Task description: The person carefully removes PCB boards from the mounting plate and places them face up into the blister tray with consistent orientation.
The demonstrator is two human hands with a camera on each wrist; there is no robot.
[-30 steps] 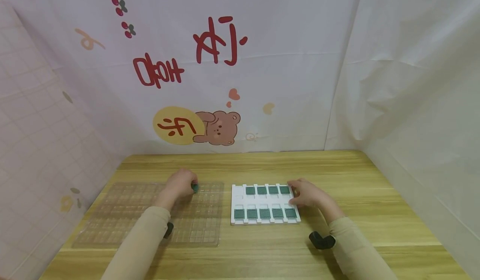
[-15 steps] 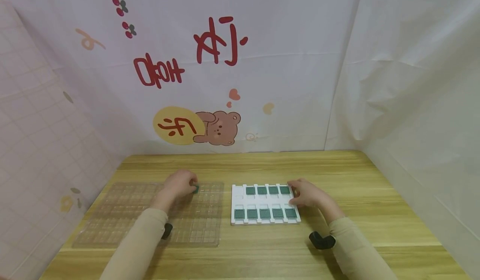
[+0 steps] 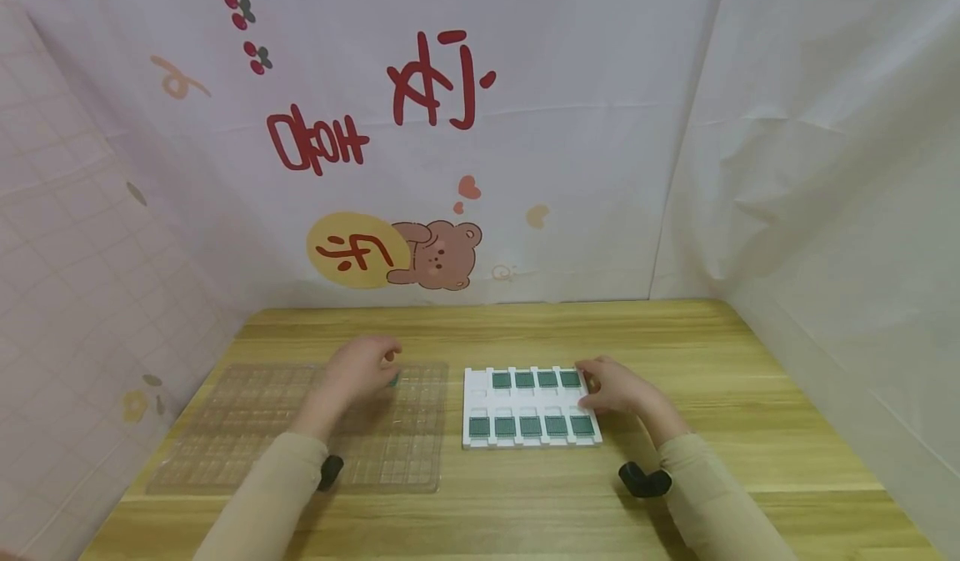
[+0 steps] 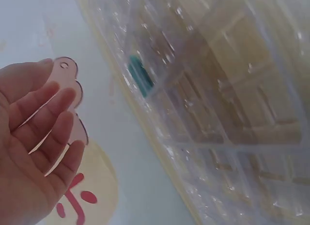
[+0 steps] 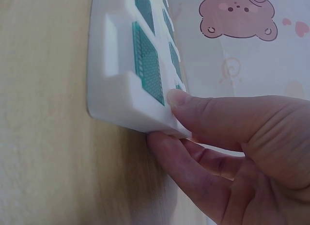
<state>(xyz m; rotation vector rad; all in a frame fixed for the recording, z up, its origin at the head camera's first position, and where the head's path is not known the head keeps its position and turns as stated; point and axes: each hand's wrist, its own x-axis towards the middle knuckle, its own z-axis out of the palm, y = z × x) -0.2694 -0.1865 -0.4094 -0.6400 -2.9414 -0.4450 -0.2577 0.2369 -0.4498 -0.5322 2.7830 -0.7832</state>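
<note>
Chip [image 4: 141,75] lies beyond left hand [image 4: 34,137]

Beige long sleeves [image 3: 285,478]; black wrist mounts [image 3: 643,481]

Wooden table [image 3: 750,394] carries a clear plastic tray [image 3: 225,436] and, beside it, a white tray [image 3: 474,398]

Bare wooden tabletop [image 3: 675,336] lies open behind and to the right of the white slotted tray of green boards [image 3: 474,394]. A narrow strip separates it from the clear plastic grid tray [image 3: 225,428] on the left. Pale fabric backdrop [image 3: 600,169] walls off the far and right edges; pink checked sheet [image 3: 67,294] closes the left.
</note>
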